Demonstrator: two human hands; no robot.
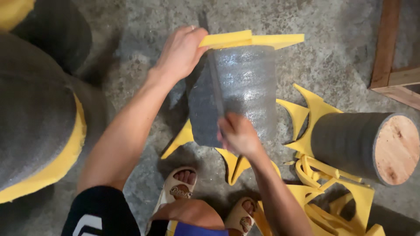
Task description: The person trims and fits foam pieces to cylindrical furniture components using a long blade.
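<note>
The foam-wrapped cylinder (245,94) stands at the centre of the frame on the concrete floor (144,52), its grey, glossy wrap facing the camera. A yellow foam sheet (253,40) lies across its far end, projecting toward the upper right.

The left hand (180,52), at upper centre, is closed over the near corner of the yellow foam sheet and the upper left edge of the cylinder, pressing on both. The right hand (238,135), at lower centre, is closed around the handle of a long dark blade (214,74). The blade runs from this hand up across the left part of the cylinder toward the left hand; whether its edge is in the wrap cannot be told.

Yellow foam offcuts (332,205) lie on the floor at lower right and beneath the cylinder. A second grey-wrapped cylinder with a wooden end disc (396,150) lies on its side at right. A large grey-and-yellow padded form (35,126) fills the left edge. Two sandalled feet (179,188) show at bottom centre.
</note>
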